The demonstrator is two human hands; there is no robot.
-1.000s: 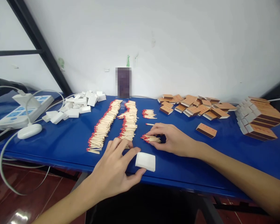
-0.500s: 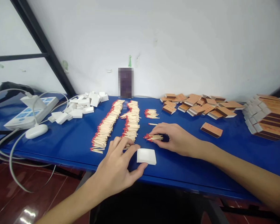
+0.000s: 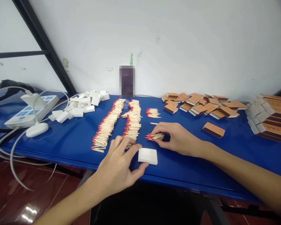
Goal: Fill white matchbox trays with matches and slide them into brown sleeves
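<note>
My left hand (image 3: 121, 164) has its thumb and index finger at the near and far edges of a white matchbox tray (image 3: 148, 156), which lies on the blue table near the front edge. Between the thumb and fingers of my right hand (image 3: 175, 137) is a bunch of matches (image 3: 154, 137), red heads pointing left. Just beyond that hand lies a single match (image 3: 154, 123), and farther back a small pile of matches (image 3: 153, 112). Two long rows of matches, the left row (image 3: 106, 128) and the right row (image 3: 133, 122), run away from me; my left fingers cover the right row's near end.
White trays (image 3: 78, 106) are heaped at the back left, beside a power strip (image 3: 31, 112) with cables. Orange matchbox sleeves (image 3: 199, 104) lie piled at the back right. One matchbox (image 3: 214, 129) lies apart, near stacked matchboxes (image 3: 269, 117). A pixelated dark rectangle (image 3: 127, 81) stands against the wall.
The view has shifted slightly. Both hands keep nearly the same pose, the left at the tray and the right around the matches.
</note>
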